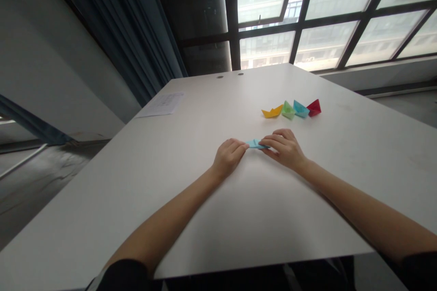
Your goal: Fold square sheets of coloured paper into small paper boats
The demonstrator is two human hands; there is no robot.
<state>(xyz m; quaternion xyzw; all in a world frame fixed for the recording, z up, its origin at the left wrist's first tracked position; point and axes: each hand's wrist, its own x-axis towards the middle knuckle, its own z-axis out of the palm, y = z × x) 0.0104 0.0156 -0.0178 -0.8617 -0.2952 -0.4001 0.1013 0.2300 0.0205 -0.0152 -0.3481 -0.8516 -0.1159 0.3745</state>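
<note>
Between my two hands, a light blue folded paper [253, 143] is held just over the white table. My left hand [230, 157] is closed, pinching the paper's left end with thumb and fingers. On the other end, my right hand [285, 148] has its thumb underneath and its fingers across the top. Parts of the paper are covered by the right fingers. Beyond my hands stands a row of small folded paper boats: a yellow boat [272, 112], a green boat [288, 110], a blue boat [301, 109] and a red boat [314, 107].
The white table [164, 177] fills most of the view, its near edge close to my body. A printed sheet [162, 104] lies at its left edge. Two round holes show near the far edge. Behind are a blue curtain [126, 22] and windows [269, 50].
</note>
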